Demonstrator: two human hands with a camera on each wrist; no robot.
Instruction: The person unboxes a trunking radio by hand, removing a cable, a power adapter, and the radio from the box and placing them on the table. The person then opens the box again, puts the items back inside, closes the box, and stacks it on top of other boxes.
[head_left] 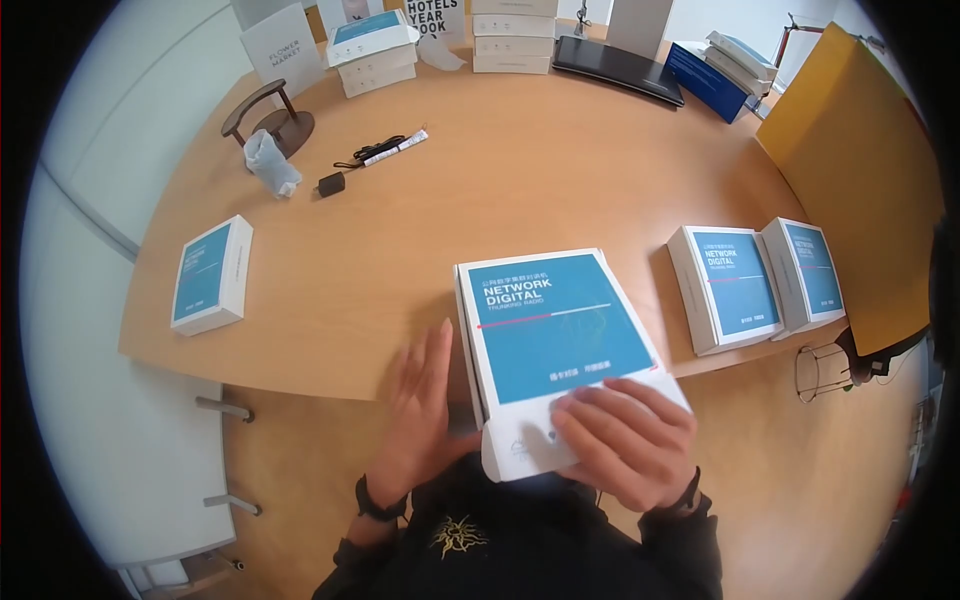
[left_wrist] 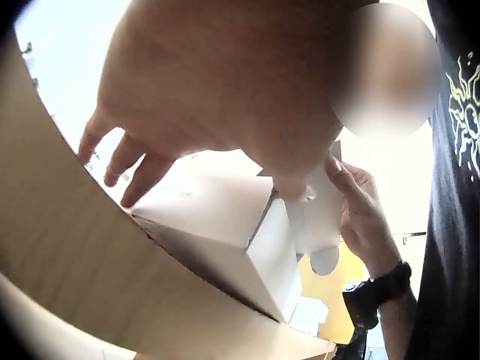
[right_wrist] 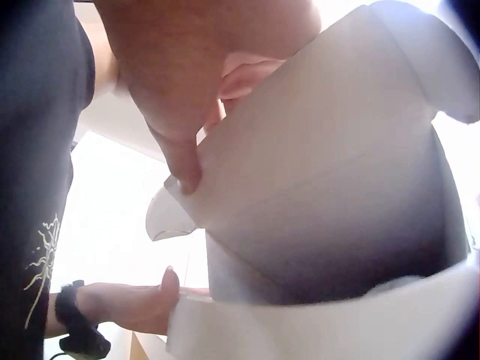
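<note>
In front of me at the table's near edge is a white box with a blue "Network Digital" top [head_left: 560, 320]. Its lid is lifted at the near side, the front flap [head_left: 518, 450] sticking out toward my body. My right hand [head_left: 632, 445] grips the lid there, fingers on top and thumb [right_wrist: 187, 169] underneath. Under the raised lid, the right wrist view looks into the shaded inside of the box [right_wrist: 360, 255]; most of its contents are hidden. Along the box's left side my left hand [head_left: 418, 420] rests with fingers extended, touching the side wall [left_wrist: 210, 210].
Two similar boxes [head_left: 728, 290] stand at the right, before a yellow panel [head_left: 860, 190]; another box [head_left: 212, 275] lies at the left. Farther back are a dark wooden stand [head_left: 285, 125], a wrapped packet [head_left: 270, 165], a cable with adapter [head_left: 332, 184], stacked boxes [head_left: 512, 45] and a black laptop [head_left: 618, 70].
</note>
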